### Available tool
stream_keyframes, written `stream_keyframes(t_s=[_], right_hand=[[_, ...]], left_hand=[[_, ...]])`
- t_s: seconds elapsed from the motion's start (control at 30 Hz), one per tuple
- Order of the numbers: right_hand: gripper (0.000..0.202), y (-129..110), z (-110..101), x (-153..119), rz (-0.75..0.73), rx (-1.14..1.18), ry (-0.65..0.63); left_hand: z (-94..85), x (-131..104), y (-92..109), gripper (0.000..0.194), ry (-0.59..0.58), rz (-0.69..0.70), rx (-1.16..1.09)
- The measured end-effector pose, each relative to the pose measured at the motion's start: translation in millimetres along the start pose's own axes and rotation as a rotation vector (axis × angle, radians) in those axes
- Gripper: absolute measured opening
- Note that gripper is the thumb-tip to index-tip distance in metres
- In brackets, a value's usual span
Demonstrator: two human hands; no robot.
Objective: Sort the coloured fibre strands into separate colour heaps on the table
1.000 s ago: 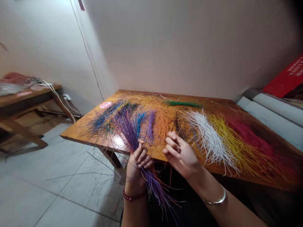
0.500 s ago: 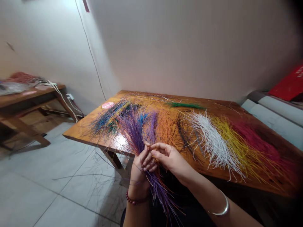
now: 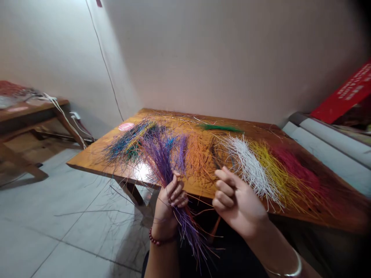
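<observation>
The 1 view comes from a camera on the person's head, facing forward and down. The left hand [image 3: 171,199] and right hand [image 3: 239,202] are nearest to it, low in the middle, with the forearms [image 3: 162,256] entering from the bottom edge. The wooden table [image 3: 89,157] spreads just beyond them, seen from above at a slant, and the wall [image 3: 217,58] fills the upper part behind. The wide view also takes in the tiled floor [image 3: 37,227] at lower left
</observation>
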State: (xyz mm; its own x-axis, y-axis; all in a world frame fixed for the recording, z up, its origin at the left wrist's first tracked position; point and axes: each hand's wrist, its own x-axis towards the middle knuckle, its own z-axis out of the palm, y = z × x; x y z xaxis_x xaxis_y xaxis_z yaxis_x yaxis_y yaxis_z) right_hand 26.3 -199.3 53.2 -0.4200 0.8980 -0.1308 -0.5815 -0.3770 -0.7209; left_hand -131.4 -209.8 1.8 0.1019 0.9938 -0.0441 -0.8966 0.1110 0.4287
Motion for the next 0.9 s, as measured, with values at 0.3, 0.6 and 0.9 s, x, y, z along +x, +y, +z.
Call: stream_keyframes(t_s=[0.3, 0.6, 0.9], right_hand=[[0.043, -112.9, -6.3, -22.0, -0.262, -0.034, 0.172], [0.036, -82.9, -42.2, 155.9, 0.211, -0.274, 0.245], [0.022, -66.2, -57.0, 197.8, 0.265, -0.414, 0.36]], left_hand=[[-14.9, 3.2, 15.8, 0.003, 0.03, 0.131, -0.077], [-17.1, -8.2, 34.6, 0.013, 0.091, 0.202, -0.128], [-28.9, -4.2, 33.7, 0.005, 0.053, 0.188, -0.118]])
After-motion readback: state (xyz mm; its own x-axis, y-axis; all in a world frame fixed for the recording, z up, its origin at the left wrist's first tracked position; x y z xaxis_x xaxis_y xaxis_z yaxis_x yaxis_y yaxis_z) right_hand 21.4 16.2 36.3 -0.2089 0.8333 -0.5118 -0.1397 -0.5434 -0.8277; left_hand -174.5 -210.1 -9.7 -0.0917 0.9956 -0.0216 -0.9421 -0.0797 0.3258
